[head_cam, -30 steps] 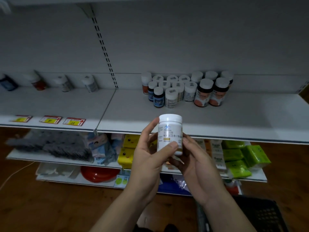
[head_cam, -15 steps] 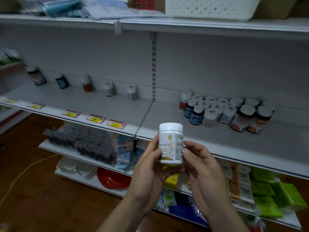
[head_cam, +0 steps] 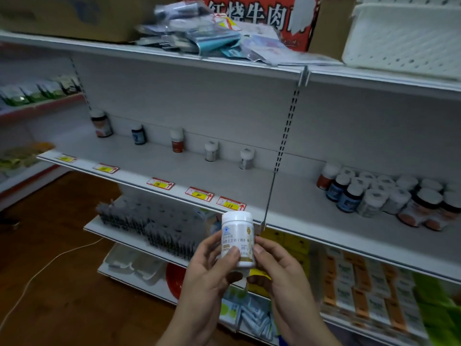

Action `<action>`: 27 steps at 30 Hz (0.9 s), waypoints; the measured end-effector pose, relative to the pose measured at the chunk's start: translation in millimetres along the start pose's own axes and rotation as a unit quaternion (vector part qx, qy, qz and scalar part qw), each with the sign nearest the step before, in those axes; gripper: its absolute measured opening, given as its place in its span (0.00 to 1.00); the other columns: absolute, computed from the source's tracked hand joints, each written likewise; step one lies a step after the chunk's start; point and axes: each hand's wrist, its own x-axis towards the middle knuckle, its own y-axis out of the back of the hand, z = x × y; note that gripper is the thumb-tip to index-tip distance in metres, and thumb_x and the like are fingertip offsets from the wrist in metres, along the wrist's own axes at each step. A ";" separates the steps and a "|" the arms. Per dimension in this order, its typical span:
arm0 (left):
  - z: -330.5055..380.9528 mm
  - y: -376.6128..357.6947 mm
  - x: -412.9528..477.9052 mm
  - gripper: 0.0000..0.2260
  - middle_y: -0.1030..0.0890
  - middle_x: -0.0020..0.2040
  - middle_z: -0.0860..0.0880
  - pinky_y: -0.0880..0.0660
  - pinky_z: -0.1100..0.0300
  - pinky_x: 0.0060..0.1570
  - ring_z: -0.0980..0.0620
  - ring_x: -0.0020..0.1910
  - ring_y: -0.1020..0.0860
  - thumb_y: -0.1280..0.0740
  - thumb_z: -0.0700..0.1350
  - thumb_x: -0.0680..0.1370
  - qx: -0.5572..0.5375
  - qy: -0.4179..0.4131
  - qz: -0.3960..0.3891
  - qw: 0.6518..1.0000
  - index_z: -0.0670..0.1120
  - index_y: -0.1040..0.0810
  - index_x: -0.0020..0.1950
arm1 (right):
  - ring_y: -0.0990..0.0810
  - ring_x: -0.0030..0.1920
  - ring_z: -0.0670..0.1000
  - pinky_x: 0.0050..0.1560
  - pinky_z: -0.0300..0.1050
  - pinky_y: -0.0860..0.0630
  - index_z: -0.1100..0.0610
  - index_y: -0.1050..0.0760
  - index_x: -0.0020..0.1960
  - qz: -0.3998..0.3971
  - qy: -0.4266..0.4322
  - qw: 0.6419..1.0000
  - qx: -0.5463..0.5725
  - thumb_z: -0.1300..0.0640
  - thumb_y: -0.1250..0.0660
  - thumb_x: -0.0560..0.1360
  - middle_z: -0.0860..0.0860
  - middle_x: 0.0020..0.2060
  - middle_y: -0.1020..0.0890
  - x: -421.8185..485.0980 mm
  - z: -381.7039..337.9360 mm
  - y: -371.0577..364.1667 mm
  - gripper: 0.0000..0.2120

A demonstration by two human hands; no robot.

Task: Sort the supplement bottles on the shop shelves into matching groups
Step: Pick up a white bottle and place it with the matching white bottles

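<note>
I hold one white bottle (head_cam: 238, 239) upright in the lower middle of the frame, in front of the edge of the grey middle shelf (head_cam: 174, 171). My left hand (head_cam: 212, 273) wraps it from the left, thumb pressed across the front of the label and fingers curled behind. My right hand (head_cam: 277, 275) grasps it from the right, with the thumb on the label's edge and the other fingers tucked under and behind the base. The bottle has a white cap, a small blue mark near the top of the label and a gold band at the bottom; its print is too small for me to read. Along the back wall of the shelf, in the left half of the frame, five single bottles stand well apart in a row: a dark-lidded one with an orange label (head_cam: 101, 123), a blue one (head_cam: 138, 134), a red-brown one with a white cap (head_cam: 177, 140), and two white ones (head_cam: 211, 151) (head_cam: 247, 159). At the right edge of the frame, past the slotted upright, a tight cluster of bottles (head_cam: 386, 196) stands mixed together: white, blue and orange-labelled, touching one another. Red and yellow price tags (head_cam: 199, 194) sit along the shelf's front lip. On the top shelf lie a blurred pile of packets (head_cam: 199, 38), a red carton (head_cam: 254, 18) and a white perforated basket (head_cam: 404, 36). Below, at lower left, grey bristly goods (head_cam: 149, 226) fill a shelf, and a white cord (head_cam: 50, 265) trails over the wooden floor
</note>
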 end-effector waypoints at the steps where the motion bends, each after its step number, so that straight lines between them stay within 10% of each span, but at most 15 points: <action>1: 4.5 8.6 2.1 0.21 0.15 0.47 0.44 0.24 0.63 0.28 0.50 0.39 0.16 0.30 0.38 0.70 -0.004 0.004 0.004 1.000 0.43 0.25 0.63 | 0.17 0.44 0.50 0.41 0.45 0.24 0.55 0.19 0.53 0.000 -0.002 1.000 -0.010 0.59 0.32 0.74 0.52 0.43 0.14 1.7 2.4 -9.8 0.08; 20: 32.7 82.9 169.2 0.14 0.17 0.53 0.49 0.22 0.60 0.50 0.51 0.53 0.20 0.28 0.39 0.74 0.185 -0.032 0.068 0.980 0.47 0.23 0.58 | 0.15 0.45 0.48 0.47 0.50 0.19 0.54 0.22 0.57 -0.024 0.015 0.993 -0.112 0.59 0.29 0.73 0.51 0.47 0.14 175.6 24.5 -90.8 0.13; 27: 60.8 85.4 272.1 0.16 0.18 0.55 0.54 0.22 0.63 0.51 0.57 0.54 0.20 0.28 0.43 0.75 0.322 -0.054 0.036 0.945 0.50 0.23 0.61 | 0.18 0.38 0.36 0.40 0.34 0.23 0.48 0.22 0.46 -0.013 0.063 0.975 -0.214 0.57 0.24 0.68 0.43 0.40 0.15 288.9 13.6 -114.6 0.10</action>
